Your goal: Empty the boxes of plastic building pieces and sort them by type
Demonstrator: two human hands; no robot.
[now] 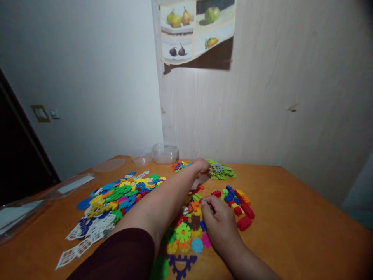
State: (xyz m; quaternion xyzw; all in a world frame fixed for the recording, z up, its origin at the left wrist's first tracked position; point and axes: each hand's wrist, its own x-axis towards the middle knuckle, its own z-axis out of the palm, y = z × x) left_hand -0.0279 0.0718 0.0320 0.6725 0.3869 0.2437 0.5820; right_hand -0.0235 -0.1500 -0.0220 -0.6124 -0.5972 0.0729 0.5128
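My left hand (pixel 201 169) reaches across the table to the left edge of a pile of light green notched pieces (pixel 223 174). Its fingers bend downward, partly hidden and blurred, and whatever they may hold does not show. A grey gear-shaped piece (pixel 217 167) lies on that green pile, just right of the fingers. Closer in, my right hand (pixel 220 221) is curled shut over the right side of a mixed heap; anything inside it is hidden. Beside it in the heap are a lime gear disc (pixel 183 232), a brown disc (pixel 195 223) and a light blue flower disc (pixel 197 245).
Colourful discs (pixel 125 192) and white lattice pieces (pixel 83 247) spread at left. Red, blue and yellow building blocks (pixel 237 202) lie right of my right hand. Clear plastic tubs (pixel 165 154) stand at the back near the wall. A purple toothed piece (pixel 181 265) lies in front.
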